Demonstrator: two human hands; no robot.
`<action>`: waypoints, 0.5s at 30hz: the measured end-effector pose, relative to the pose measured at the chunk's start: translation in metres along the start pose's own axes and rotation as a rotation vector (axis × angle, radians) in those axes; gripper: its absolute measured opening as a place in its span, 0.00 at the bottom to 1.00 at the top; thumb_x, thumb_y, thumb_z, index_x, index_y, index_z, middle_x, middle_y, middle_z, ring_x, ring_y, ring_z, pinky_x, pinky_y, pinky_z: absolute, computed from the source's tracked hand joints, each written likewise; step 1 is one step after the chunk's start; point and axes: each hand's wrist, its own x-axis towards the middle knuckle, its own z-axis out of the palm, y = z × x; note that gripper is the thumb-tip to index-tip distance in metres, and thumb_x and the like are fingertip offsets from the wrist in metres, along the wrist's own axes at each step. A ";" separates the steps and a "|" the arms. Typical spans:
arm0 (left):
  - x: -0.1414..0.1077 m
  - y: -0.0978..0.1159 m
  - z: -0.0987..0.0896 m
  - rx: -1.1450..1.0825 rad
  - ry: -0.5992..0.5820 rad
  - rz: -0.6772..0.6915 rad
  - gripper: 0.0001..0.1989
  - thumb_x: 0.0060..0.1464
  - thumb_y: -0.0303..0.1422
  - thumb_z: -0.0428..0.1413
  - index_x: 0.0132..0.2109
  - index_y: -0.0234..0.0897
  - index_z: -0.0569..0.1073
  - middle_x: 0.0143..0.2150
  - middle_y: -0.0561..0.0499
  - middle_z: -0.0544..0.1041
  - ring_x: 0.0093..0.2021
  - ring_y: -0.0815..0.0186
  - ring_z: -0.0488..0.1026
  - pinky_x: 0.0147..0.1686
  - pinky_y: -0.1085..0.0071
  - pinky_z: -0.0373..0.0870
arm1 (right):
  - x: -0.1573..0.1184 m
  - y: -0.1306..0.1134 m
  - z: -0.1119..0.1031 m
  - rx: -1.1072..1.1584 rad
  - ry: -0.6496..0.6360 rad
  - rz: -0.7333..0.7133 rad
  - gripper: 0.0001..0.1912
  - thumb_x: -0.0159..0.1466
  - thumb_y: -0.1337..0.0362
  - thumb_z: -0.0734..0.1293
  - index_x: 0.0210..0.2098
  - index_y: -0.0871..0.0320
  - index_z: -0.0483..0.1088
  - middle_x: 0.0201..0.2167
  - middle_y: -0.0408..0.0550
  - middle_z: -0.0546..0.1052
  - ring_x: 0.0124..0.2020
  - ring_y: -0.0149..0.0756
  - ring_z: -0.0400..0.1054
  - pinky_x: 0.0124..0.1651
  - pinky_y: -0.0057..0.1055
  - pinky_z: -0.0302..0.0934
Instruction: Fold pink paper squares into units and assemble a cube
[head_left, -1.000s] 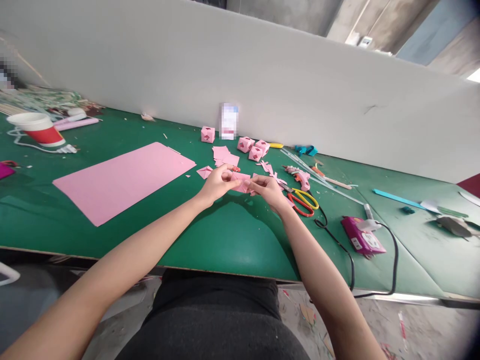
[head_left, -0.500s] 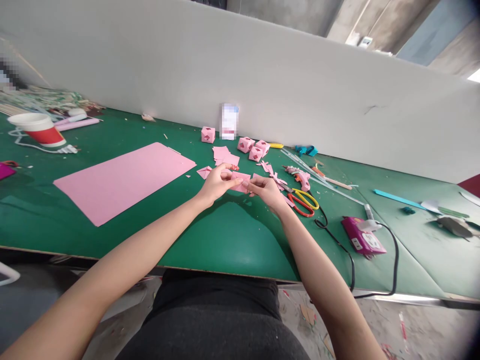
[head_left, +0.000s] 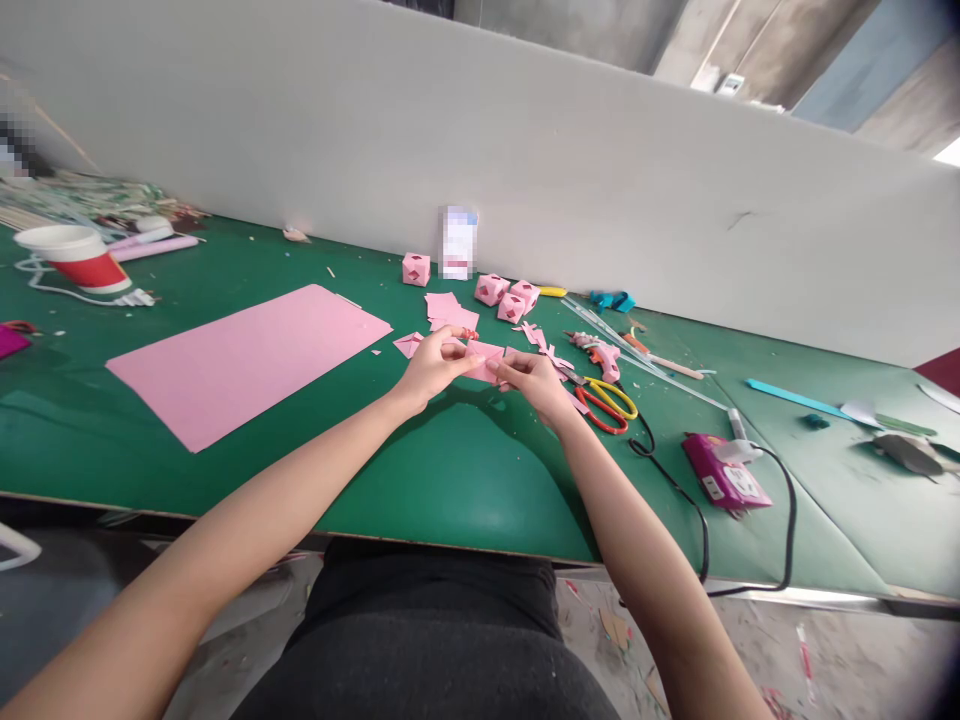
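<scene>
Between my two hands is a small folded piece of pink paper [head_left: 484, 360], held just above the green table [head_left: 450, 480]. My left hand [head_left: 433, 370] pinches its left side, thumb in front. On the right side, my right hand [head_left: 529, 378] grips its edge with thumb and fingers. Another folded pink paper [head_left: 408, 345] lies left of my left hand. Behind it are flat pink paper pieces [head_left: 450, 310]. Pink paper cubes with diamond-shaped holes [head_left: 492, 289] stand farther back, one of them [head_left: 416, 269] apart on the left.
A large pink sheet [head_left: 251, 365] lies to the left, a paper cup [head_left: 75, 262] beyond it. Scissors [head_left: 606, 404], paper scraps [head_left: 553, 355] and a pink glue gun [head_left: 600, 352] are close to my right hand. Farther right sits a purple power socket [head_left: 724, 475] with a black cable.
The folded pink paper has shifted slightly and its folded faces now show more clearly between my fingers. Both hands keep nearly the same place.
</scene>
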 end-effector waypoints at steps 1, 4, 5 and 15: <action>0.000 0.000 0.000 -0.005 -0.001 -0.002 0.21 0.48 0.37 0.67 0.47 0.37 0.71 0.30 0.55 0.75 0.32 0.68 0.73 0.33 0.71 0.68 | 0.000 0.000 0.000 0.002 -0.001 0.000 0.24 0.48 0.42 0.79 0.24 0.57 0.76 0.24 0.44 0.76 0.28 0.32 0.69 0.33 0.30 0.67; 0.000 -0.001 0.000 -0.020 0.002 -0.006 0.23 0.47 0.39 0.68 0.47 0.37 0.71 0.30 0.55 0.75 0.32 0.67 0.73 0.32 0.72 0.67 | 0.000 0.000 0.001 -0.002 -0.005 -0.005 0.25 0.48 0.40 0.79 0.24 0.57 0.76 0.24 0.45 0.76 0.27 0.32 0.69 0.34 0.30 0.67; 0.001 -0.001 0.000 -0.018 0.006 -0.004 0.23 0.47 0.39 0.68 0.47 0.37 0.70 0.30 0.55 0.75 0.32 0.67 0.73 0.32 0.72 0.67 | 0.000 0.000 0.001 -0.009 -0.008 -0.006 0.26 0.48 0.40 0.79 0.24 0.57 0.76 0.24 0.45 0.77 0.27 0.33 0.69 0.34 0.31 0.67; 0.000 0.000 0.000 0.002 0.031 -0.024 0.22 0.47 0.38 0.67 0.46 0.37 0.70 0.30 0.56 0.73 0.31 0.68 0.72 0.30 0.72 0.66 | 0.002 0.004 0.002 -0.041 -0.009 -0.007 0.28 0.48 0.37 0.77 0.25 0.57 0.77 0.24 0.46 0.78 0.28 0.35 0.72 0.35 0.32 0.69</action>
